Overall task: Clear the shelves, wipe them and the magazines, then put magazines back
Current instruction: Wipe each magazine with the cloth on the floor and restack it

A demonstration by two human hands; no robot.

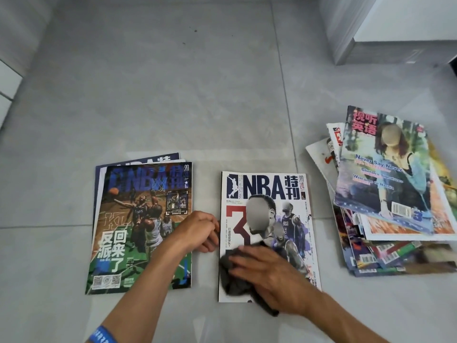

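A white NBA magazine [268, 191] lies flat on the grey floor in front of me. My right hand [269, 276] presses a dark grey cloth [237, 283] onto its lower left part, fingers spread over the cloth. My left hand [200, 231] rests on the floor at the magazine's left edge, fingers curled against its spine. To the left lies a small pile topped by a dark green and blue NBA magazine [138, 226]. At the right, a loose, fanned stack of several magazines [385, 199] sits on the floor, topped by a pale English-learning issue.
The grey tiled floor [173, 95] stretches away beyond the magazines. A white cabinet corner with a metal base [346, 40] stands at the back right. White furniture edges [7, 82] show at the far left.
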